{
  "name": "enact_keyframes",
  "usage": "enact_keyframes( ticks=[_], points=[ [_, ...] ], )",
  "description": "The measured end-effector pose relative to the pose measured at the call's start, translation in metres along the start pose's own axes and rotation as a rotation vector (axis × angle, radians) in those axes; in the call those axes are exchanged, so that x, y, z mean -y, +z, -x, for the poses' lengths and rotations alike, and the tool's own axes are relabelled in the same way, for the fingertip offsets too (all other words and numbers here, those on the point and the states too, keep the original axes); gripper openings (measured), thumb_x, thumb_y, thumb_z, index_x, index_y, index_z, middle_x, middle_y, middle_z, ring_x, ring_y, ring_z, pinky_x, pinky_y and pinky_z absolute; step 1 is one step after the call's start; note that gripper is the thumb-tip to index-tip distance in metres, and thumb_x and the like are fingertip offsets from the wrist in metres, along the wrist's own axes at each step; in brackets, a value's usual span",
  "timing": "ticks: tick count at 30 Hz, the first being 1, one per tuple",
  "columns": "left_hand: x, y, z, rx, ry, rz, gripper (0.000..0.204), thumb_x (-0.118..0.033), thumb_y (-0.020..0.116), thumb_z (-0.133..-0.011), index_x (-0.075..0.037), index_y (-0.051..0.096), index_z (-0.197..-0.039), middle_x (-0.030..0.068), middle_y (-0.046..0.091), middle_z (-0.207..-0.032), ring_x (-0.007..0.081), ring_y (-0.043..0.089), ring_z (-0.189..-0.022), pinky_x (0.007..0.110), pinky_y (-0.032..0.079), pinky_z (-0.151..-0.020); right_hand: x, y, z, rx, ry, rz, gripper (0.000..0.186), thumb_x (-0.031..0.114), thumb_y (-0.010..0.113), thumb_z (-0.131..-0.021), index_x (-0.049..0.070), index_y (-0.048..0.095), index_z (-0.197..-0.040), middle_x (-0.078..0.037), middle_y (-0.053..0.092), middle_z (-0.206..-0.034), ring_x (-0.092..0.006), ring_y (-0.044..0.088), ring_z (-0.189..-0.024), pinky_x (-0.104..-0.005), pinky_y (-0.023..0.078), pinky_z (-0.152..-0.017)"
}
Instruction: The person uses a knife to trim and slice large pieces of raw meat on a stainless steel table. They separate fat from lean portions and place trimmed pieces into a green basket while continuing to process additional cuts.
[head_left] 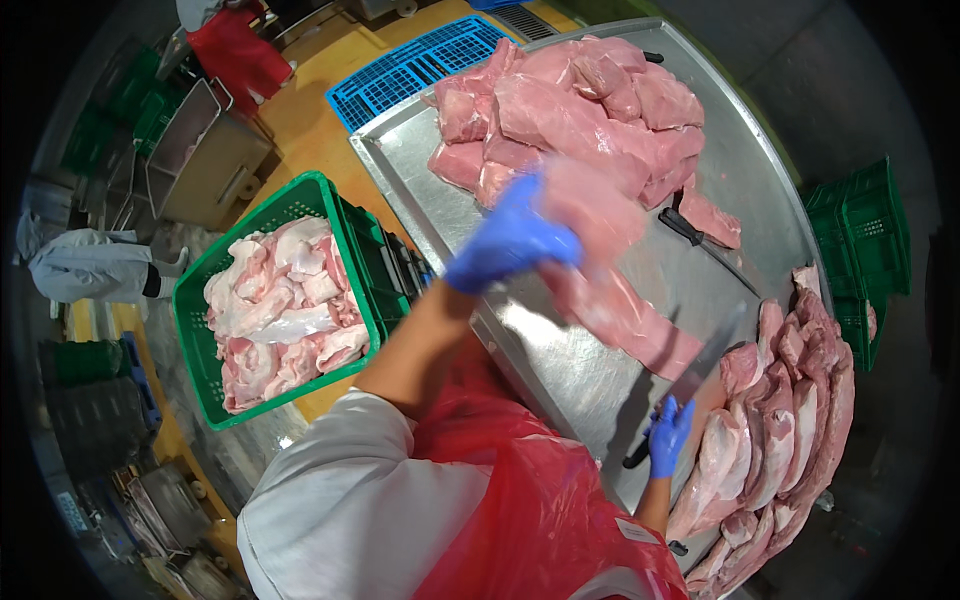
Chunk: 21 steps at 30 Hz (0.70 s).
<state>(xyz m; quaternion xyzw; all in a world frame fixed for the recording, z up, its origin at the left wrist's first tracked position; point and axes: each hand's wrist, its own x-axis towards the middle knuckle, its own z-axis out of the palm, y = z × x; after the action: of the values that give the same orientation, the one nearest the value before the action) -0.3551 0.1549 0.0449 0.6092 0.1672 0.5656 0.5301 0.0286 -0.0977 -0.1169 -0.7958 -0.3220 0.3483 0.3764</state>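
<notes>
My left hand [515,235], in a blue glove, is closed on a pink cut of raw meat [595,215], smeared by motion, over the metal table [540,325]. Below it a longer strip of meat [640,325] slants toward the right; whether it joins the held cut I cannot tell. Closer to me, my blue-gloved right hand [670,437] grips a knife [700,370], its blade pointing away from me and blurred. Ahead lies a heap of trimmed pink meat cuts [580,105]. Beside that heap rests a second knife [682,228] with a black handle.
Long raw meat pieces [780,430] are piled on the right. At left stands a green crate [195,345] of pale meat pieces. Green crates [860,230] are stacked beyond the table's right edge. A blue plastic grate [420,70] lies behind. Two other people are farther off at left.
</notes>
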Motion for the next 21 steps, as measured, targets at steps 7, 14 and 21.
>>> enact_keyframes(
  ticks=[7,14,21],
  points=[
    [-0.018,-0.189,-0.035,-0.619,-0.469,-0.207,0.028,-0.003,0.067,-0.07,0.003,0.068,-0.097,0.008,0.068,-0.092,0.0193,0.065,-0.084,0.032,0.056,-0.077,-0.046,-0.029,0.024,-0.14,0.109,-0.214,0.02,0.024,0.054,-0.102,0.006,0.049,-0.107,-0.004,0.054,-0.072,-0.0122,0.049,-0.048,-0.0264,0.042,-0.039],
    [0.148,-0.245,0.014,-0.299,-1.294,-1.527,0.088,-0.048,0.057,-0.086,-0.014,0.018,-0.157,0.0256,0.011,-0.162,0.0456,0.021,-0.147,0.057,0.02,-0.118,-0.048,-0.019,0.055,-0.175,0.169,-0.189,0.017,0.023,0.053,-0.102,0.007,0.049,-0.106,-0.004,0.053,-0.069,-0.0111,0.048,-0.046,-0.0258,0.039,-0.037],
    [0.188,-0.009,0.034,-0.373,0.132,-1.118,0.027,-0.01,0.061,-0.085,-0.001,0.059,-0.11,0.021,0.06,-0.113,0.0396,0.056,-0.108,0.052,0.041,-0.097,-0.066,-0.033,0.085,-0.313,0.409,-0.32,0.025,0.025,0.056,-0.101,0.009,0.048,-0.118,-0.002,0.055,-0.072,-0.0094,0.049,-0.051,-0.0253,0.039,-0.041]
  ],
)
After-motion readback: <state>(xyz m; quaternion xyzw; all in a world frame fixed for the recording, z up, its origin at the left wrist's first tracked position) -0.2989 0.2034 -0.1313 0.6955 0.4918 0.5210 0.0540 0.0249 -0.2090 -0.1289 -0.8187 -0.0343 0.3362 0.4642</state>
